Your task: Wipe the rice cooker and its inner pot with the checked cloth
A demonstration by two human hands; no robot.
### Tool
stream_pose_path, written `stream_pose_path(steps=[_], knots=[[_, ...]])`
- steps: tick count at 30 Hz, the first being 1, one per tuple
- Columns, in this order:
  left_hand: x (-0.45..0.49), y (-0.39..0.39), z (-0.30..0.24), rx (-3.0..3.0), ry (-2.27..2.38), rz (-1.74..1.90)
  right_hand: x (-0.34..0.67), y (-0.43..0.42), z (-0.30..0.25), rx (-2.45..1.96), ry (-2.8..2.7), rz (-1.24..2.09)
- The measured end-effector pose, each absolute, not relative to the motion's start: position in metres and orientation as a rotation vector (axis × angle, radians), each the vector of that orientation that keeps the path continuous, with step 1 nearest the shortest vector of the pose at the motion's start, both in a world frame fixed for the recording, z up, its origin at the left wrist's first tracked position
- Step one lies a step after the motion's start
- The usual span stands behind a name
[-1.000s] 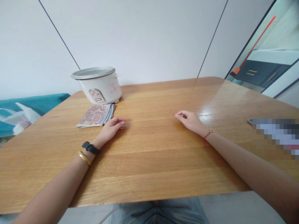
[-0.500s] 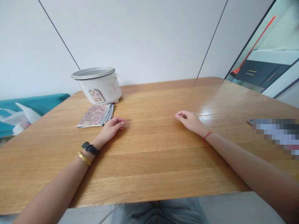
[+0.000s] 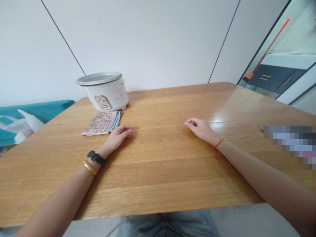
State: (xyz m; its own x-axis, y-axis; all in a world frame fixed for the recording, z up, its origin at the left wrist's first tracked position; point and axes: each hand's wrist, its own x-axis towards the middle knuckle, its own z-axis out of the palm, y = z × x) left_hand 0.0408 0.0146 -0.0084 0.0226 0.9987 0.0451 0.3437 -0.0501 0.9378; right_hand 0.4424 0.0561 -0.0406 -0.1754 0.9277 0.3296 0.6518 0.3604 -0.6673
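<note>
My left hand (image 3: 120, 134) rests on the wooden table (image 3: 153, 171), its fingers loosely curled together with nothing in them. Just beyond it lies a folded cloth (image 3: 99, 123) with a dark red pattern and a grey-blue border; the hand is close to the cloth's near right corner. Behind the cloth stands a white rice cooker (image 3: 108, 95) without a lid, its grey rim uppermost and a lever panel on the front. On the right, my right hand (image 3: 199, 127) lies on the tabletop, fingers curled in and thumb against them, holding nothing.
At the right edge of the table lies a flat device with a blurred-out surface (image 3: 293, 138). A white plastic bag (image 3: 22, 123) sits on a teal seat (image 3: 49, 107) at the left. The wall (image 3: 158, 42) runs along the table's far edge. An orange broom (image 3: 269, 49) leans beyond the doorway.
Both hands keep their places and shapes. The whole view has shifted very slightly; the rice cooker and cloth have not moved on the table.
</note>
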Motion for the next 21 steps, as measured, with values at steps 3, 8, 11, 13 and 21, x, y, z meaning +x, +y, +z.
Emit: stream_pose_path(steps=[3,8,11,13,21], knots=[[0.0406,0.0155,-0.0095,1.51,1.423,1.057,0.442,0.0557,-0.0402,-1.361,-1.916,0.493],[0.0401,0.0165,-0.0103,1.51,1.422,1.057,0.4416,0.0547,-0.0398,-1.368,-1.908,0.493],[0.0399,0.0165,-0.0106,1.502,1.411,1.063,0.4419,0.0546,-0.0398,-1.366,-1.9,0.505],[0.0398,0.0165,-0.0108,1.494,1.403,1.065,0.4421,0.0548,-0.0399,-1.363,-1.903,0.506],[0.0401,0.0157,-0.0102,1.484,1.386,1.068,0.4428,0.0556,-0.0407,-1.364,-1.914,0.494]])
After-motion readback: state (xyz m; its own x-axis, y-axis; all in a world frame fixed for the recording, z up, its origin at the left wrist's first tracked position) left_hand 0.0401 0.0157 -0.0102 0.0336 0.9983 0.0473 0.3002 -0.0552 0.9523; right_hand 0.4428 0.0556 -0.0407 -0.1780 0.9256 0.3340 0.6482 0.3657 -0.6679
